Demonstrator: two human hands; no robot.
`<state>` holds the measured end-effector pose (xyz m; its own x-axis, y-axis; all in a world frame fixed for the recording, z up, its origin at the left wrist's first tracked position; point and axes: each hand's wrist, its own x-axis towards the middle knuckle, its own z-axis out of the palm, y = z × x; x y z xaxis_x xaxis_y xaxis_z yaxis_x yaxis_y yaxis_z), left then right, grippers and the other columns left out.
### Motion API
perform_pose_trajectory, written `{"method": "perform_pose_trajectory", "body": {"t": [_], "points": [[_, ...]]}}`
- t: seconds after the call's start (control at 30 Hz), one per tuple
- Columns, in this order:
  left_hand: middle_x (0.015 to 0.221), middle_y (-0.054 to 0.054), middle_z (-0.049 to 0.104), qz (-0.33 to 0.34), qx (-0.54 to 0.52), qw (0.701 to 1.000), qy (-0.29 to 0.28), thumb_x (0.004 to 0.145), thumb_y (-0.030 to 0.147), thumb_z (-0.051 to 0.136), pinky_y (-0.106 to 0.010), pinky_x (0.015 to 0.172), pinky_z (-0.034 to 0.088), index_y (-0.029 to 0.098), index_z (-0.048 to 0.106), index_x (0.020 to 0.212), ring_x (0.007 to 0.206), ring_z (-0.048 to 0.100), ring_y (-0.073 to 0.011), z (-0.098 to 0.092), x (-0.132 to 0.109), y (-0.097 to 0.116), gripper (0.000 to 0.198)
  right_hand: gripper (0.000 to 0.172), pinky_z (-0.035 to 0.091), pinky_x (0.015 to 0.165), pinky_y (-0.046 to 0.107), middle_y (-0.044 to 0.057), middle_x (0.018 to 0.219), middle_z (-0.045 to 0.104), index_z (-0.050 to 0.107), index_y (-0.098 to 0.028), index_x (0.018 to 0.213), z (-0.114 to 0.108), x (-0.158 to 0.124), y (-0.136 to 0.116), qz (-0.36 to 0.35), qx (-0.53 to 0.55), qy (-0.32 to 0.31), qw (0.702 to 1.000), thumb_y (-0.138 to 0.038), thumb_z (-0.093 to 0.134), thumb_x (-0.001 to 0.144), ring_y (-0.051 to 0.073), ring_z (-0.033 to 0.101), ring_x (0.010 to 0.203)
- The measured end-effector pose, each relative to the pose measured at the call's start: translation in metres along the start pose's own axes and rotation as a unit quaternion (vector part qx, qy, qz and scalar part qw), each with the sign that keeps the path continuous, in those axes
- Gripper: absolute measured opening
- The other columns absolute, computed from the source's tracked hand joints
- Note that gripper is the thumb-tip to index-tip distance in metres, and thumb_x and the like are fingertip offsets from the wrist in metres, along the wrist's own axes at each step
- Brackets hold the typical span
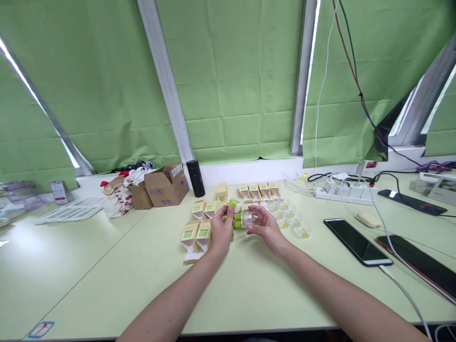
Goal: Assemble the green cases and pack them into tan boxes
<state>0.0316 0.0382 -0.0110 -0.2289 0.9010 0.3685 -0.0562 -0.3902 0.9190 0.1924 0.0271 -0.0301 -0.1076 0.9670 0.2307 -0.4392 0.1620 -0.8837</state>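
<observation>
Small green bottle point(237, 223) sits just above the middle of the table point(107, 266), lying sideways between both hands, with its clear cap point(246, 218) pointing right. Left hand point(221, 232) is closed around the bottle's body; right hand point(265, 227) pinches the cap with its fingertips. I judge it light, hard plastic, smooth and likely slippery; the cap looks thin and might crack under a hard squeeze. Best hold: fingers round the body, fingertips on the cap's sides. Just beyond lies a second bottle point(234, 205) with a white top. Left and near: small tan boxes point(196, 233) with green labels, packed close. Far: a row of boxes point(260, 191). Right: clear cups point(294, 222) with yellow bits inside. Farther right: a phone point(357, 241) on a cable and a power strip point(342, 192). Far left: cardboard cartons point(166, 186).
</observation>
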Motion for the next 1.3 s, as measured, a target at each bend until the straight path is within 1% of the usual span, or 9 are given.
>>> {"method": "perform_pose_trajectory", "body": {"t": [0.17, 0.27, 0.4, 0.57, 0.7, 0.87, 1.07, 1.2, 1.3], "points": [[0.092, -0.005, 0.073, 0.012, 0.006, 1.000, -0.008, 0.086, 0.069, 0.074, -0.027, 0.075, 0.050, 0.018, 0.072, 0.093, 0.084, 0.064, -0.0175, -0.001, -0.002, -0.002, 0.052, 0.061, 0.067, 0.069, 0.036, 0.005, 0.117, 0.075, 0.062, -0.028, 0.115, 0.003, -0.004, -0.002, 0.039, 0.034, -0.009, 0.999, -0.044, 0.097, 0.068, 0.024, 0.075, 0.093], [0.092, -0.005, 0.072, 0.013, 0.012, 1.000, -0.016, 0.087, 0.070, 0.072, -0.027, 0.073, 0.050, 0.018, 0.071, 0.094, 0.080, 0.063, -0.0168, -0.001, -0.003, -0.002, 0.053, 0.058, 0.063, 0.059, 0.030, 0.004, 0.109, 0.078, 0.059, -0.028, 0.112, 0.004, -0.005, -0.003, 0.051, 0.059, -0.007, 0.997, -0.053, 0.094, 0.074, 0.020, 0.076, 0.079], [0.098, -0.007, 0.074, 0.005, 0.021, 0.999, -0.023, 0.088, 0.070, 0.070, -0.028, 0.074, 0.053, 0.018, 0.071, 0.099, 0.084, 0.067, -0.0186, -0.002, -0.004, -0.005, 0.053, 0.057, 0.059, 0.053, 0.024, 0.000, 0.109, 0.078, 0.057, -0.031, 0.112, 0.005, -0.004, -0.005, 0.058, 0.100, -0.012, 0.993, -0.052, 0.095, 0.074, 0.016, 0.074, 0.071], [0.106, -0.009, 0.077, -0.010, 0.024, 0.999, -0.033, 0.088, 0.069, 0.072, -0.029, 0.080, 0.055, 0.018, 0.073, 0.106, 0.094, 0.071, -0.0221, -0.001, -0.004, -0.010, 0.054, 0.053, 0.061, 0.061, 0.027, 0.000, 0.108, 0.078, 0.060, -0.030, 0.109, 0.006, -0.005, -0.006, 0.067, 0.137, -0.020, 0.988, -0.048, 0.095, 0.074, 0.017, 0.076, 0.075], [0.103, -0.010, 0.078, -0.020, 0.011, 0.999, -0.044, 0.085, 0.070, 0.074, -0.029, 0.078, 0.056, 0.018, 0.074, 0.100, 0.090, 0.071, -0.0220, 0.001, -0.004, -0.011, 0.054, 0.047, 0.061, 0.066, 0.031, -0.001, 0.100, 0.077, 0.062, -0.031, 0.109, 0.005, -0.006, -0.004, 0.068, 0.160, -0.029, 0.984, -0.052, 0.091, 0.078, 0.019, 0.077, 0.078], [0.097, -0.010, 0.077, -0.024, -0.004, 0.998, -0.056, 0.083, 0.068, 0.078, -0.028, 0.072, 0.056, 0.017, 0.074, 0.093, 0.087, 0.070, -0.0213, 0.003, -0.006, -0.008, 0.053, 0.044, 0.060, 0.069, 0.034, -0.002, 0.098, 0.076, 0.062, -0.032, 0.108, 0.006, -0.007, -0.003, 0.061, 0.146, -0.035, 0.987, -0.050, 0.090, 0.079, 0.021, 0.077, 0.080], [0.099, -0.010, 0.079, -0.026, 0.002, 0.998, -0.065, 0.083, 0.064, 0.080, -0.029, 0.077, 0.056, 0.015, 0.076, 0.096, 0.088, 0.072, -0.0218, 0.003, -0.008, -0.004, 0.050, 0.051, 0.063, 0.075, 0.038, -0.001, 0.098, 0.077, 0.059, -0.030, 0.107, 0.010, -0.008, -0.005, 0.062, 0.137, -0.042, 0.988, -0.049, 0.093, 0.075, 0.022, 0.078, 0.081], [0.097, -0.010, 0.079, -0.031, 0.007, 0.997, -0.068, 0.081, 0.062, 0.082, -0.030, 0.076, 0.057, 0.015, 0.077, 0.096, 0.086, 0.072, -0.0216, 0.003, -0.010, -0.001, 0.050, 0.057, 0.063, 0.067, 0.037, -0.001, 0.092, 0.076, 0.057, -0.029, 0.106, 0.009, -0.008, -0.007, 0.063, 0.092, -0.024, 0.993, -0.051, 0.097, 0.070, 0.023, 0.077, 0.077], [0.101, -0.012, 0.081, -0.036, -0.008, 0.997, -0.074, 0.078, 0.064, 0.084, -0.031, 0.075, 0.059, 0.015, 0.078, 0.098, 0.089, 0.074, -0.0237, 0.004, -0.010, 0.001, 0.053, 0.058, 0.063, 0.066, 0.036, -0.001, 0.091, 0.075, 0.060, -0.028, 0.105, 0.007, -0.007, -0.008, 0.048, 0.054, -0.004, 0.997, -0.052, 0.098, 0.068, 0.023, 0.075, 0.082]]}}
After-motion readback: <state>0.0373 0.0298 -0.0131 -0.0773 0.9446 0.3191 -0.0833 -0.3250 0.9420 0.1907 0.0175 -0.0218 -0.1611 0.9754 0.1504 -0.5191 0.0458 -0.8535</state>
